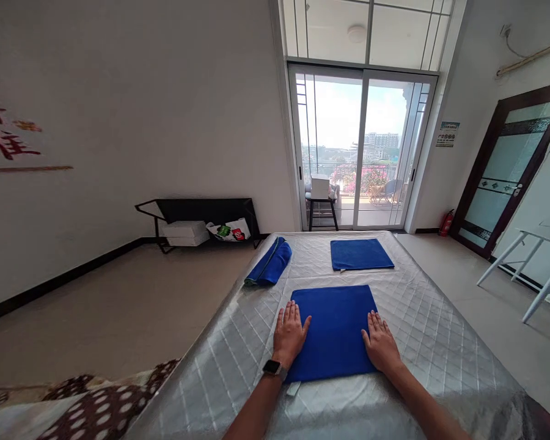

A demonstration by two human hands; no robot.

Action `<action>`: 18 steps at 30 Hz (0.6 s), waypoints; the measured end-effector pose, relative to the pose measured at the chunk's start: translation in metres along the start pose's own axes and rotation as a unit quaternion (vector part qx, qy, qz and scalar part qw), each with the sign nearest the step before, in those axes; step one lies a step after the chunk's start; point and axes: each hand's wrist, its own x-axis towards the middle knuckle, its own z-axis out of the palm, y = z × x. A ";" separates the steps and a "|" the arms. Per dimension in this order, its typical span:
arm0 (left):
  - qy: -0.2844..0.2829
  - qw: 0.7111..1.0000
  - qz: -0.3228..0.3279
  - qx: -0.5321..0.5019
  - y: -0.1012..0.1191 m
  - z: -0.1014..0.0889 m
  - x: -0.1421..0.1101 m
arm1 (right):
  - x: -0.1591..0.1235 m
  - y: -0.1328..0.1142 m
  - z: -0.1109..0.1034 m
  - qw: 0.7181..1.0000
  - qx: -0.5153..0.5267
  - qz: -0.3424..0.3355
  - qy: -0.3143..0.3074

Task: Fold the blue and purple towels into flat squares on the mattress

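Note:
A blue cloth [334, 333], folded or laid out as a flat rectangle, lies before me on a silver quilted cover [238, 348]. My left hand [289, 333] rests flat on its left edge, fingers stretched out and a watch on the wrist. On the right edge lies my right hand [381, 342], also flat with the fingers extended. A small white tag [294, 388] sticks out at the cloth's near left corner. Farther off is a second flat blue cloth [362, 254]. A rolled or bunched blue cloth [270, 263] with a dark green edge sits at the far left.
Brown dotted fabric [105, 406] lies at the lower left. A black rack [206, 211] with white boxes [184, 233] stands by the wall. Beyond the cover are sliding glass doors [362, 146] and a stool [322, 211]. At right are a pale-legged table [534, 269] and a fire extinguisher [446, 223].

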 end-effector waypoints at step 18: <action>-0.068 0.992 0.086 -0.058 0.042 0.015 -0.026 | -0.002 0.001 0.009 1.000 0.005 -0.001 0.009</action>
